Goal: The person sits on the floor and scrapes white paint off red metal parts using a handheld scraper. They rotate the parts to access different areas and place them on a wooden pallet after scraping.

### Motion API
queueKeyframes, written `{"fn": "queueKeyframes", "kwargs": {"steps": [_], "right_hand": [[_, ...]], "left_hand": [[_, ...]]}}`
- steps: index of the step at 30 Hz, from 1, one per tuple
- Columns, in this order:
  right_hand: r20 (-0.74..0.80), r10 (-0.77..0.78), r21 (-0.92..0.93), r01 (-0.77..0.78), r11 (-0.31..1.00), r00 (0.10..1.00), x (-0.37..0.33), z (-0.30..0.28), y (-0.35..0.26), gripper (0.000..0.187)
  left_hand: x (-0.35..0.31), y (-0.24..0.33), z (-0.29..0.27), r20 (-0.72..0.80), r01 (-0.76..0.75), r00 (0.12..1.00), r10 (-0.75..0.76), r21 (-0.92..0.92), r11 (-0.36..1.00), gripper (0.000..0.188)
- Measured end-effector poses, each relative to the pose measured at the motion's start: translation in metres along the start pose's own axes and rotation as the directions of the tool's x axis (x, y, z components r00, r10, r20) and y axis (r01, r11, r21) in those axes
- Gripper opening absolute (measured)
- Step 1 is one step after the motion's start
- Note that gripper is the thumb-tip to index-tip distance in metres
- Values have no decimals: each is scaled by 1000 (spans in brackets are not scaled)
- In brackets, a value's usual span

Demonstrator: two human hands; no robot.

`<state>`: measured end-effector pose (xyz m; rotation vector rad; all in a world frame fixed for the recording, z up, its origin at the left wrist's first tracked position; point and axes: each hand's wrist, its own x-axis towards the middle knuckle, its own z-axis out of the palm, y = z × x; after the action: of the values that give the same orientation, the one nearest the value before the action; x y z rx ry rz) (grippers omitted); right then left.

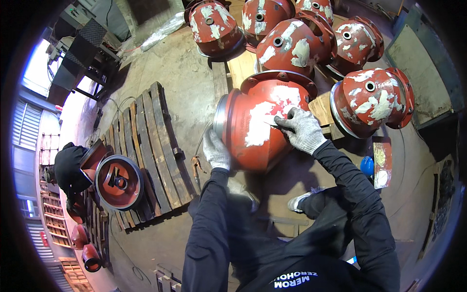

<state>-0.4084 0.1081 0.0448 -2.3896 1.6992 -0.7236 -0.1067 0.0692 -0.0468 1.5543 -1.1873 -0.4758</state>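
A large red metal housing (238, 126) with a bare metal flange lies in front of me, its surface covered in uneven off-white filler patches (259, 127). My right hand (304, 130), in a grey knit glove, pinches a small putty knife (270, 120) whose blade touches the filler. Part of the tool is covered by the fingers. On the housing's left side, my gloved left hand (216, 150) rests against the flange with its fingers stretched out; its thumb is not clearly visible.
Several similar patched red housings, such as one housing (372, 104), stand ahead and right on wooden supports. A wooden pallet (151, 151) lies left, with an upturned housing (119, 182) at its edge. A blue-lidded can (367, 166) sits right; a hose fitting (196, 168) lies near my left arm.
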Motion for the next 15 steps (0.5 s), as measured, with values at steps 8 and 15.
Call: {"fn": "queueKeyframes", "kwargs": {"steps": [8,15], "right_hand": [[141,-36,-68,46,997,989,-42,2,-25,52],[225,-184,-72,205,976,957,-66,12,-38,71]], "left_hand": [[-1,-2,-1,15,1,1000,-1,12,1000,44],[-1,-1,0,5,19,1000,-19,43,999,50]]}}
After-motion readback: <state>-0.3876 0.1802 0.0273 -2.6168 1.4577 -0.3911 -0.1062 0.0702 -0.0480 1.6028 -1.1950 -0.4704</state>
